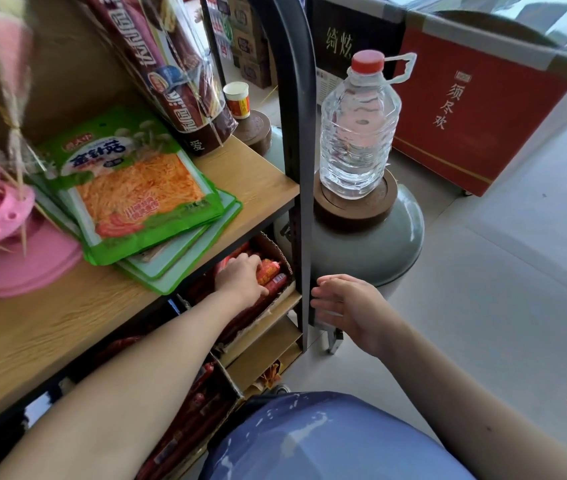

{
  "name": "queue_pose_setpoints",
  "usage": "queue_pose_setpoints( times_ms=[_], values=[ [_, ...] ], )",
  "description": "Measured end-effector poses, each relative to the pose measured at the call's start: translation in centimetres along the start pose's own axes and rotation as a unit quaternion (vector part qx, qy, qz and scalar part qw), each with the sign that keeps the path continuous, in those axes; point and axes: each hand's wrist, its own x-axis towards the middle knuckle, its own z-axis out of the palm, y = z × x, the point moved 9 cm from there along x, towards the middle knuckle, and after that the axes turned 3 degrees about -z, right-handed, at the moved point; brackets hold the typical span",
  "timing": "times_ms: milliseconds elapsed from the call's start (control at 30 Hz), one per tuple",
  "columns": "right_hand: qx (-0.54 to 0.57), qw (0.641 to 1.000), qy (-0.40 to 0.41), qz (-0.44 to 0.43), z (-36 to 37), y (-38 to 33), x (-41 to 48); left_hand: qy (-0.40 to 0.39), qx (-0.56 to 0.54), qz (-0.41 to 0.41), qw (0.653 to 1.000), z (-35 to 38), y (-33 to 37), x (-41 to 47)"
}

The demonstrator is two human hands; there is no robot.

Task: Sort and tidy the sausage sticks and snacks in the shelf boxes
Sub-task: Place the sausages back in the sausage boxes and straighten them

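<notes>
Left hand [240,277] lies on sausage sticks [270,271] in a shelf box [275,245], beneath the shelf board [251,174] carrying snack packets [136,188]. Right hand [344,306] hangs just right of the shelf post [301,168]. Beyond it, a bottle [358,133] stands on a lidded jar [379,251]. A second box [226,379] of sticks sits below the left forearm.

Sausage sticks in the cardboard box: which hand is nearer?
Left. The left hand lies on the sausage sticks inside the box; the right hand is open outside the shelf post, off to their right.
</notes>
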Motion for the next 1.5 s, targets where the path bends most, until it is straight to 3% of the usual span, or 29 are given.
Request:
queue_pose_setpoints(
  times_ms=[67, 167, 267, 400, 567, 633, 733, 833, 1233, 1367, 1500],
  values=[
    [-0.002, 1.000, 0.000, -0.004, 0.0, -0.1, 0.1, 0.011, -0.012, -0.031, 0.999, 0.3, -1.1, -0.4],
    [-0.012, 1.000, 0.000, -0.002, 0.0, 0.0, 0.1, 0.005, -0.004, -0.016, 1.000, 0.5, -1.7, -1.2],
    [-0.019, 1.000, -0.011, 0.001, 0.6, 0.4, 0.0, 0.023, -0.067, -0.008, 0.997, -0.5, -2.9, -2.5],
    [-0.041, 0.998, -0.040, 0.007, 1.7, 1.4, -0.6, 0.113, -0.157, -0.004, 0.981, -3.7, -5.7, -5.5],
    [-0.067, 0.996, -0.055, 0.014, 2.6, 3.4, -0.9, 0.210, -0.196, -0.084, 0.954, -6.0, -11.9, -10.6],
    [-0.082, 0.993, -0.079, 0.028, 3.5, 4.5, -1.3, 0.176, -0.179, -0.130, 0.959, -5.1, -14.1, -12.6],
    [-0.071, 0.986, -0.142, 0.045, 6.3, 6.2, -2.2, 0.003, -0.109, -0.194, 0.975, -1.0, -16.3, -16.3],
    [-0.104, 0.982, -0.152, 0.049, 8.6, 7.8, -2.6, -0.128, -0.044, -0.181, 0.974, 2.5, -16.1, -20.4],
    [-0.268, 0.943, -0.198, -0.009, 14.4, 8.5, -3.5, -0.110, -0.094, -0.186, 0.972, 1.5, -17.0, -21.6],
    [-0.379, 0.894, -0.219, -0.092, 16.5, 7.8, -4.0, -0.090, -0.086, -0.188, 0.974, 1.7, -18.1, -20.6],
    [-0.551, 0.750, -0.286, -0.228, 20.4, 8.1, -5.4, -0.097, -0.061, -0.168, 0.979, 2.0, -18.9, -19.7]
  ],
)
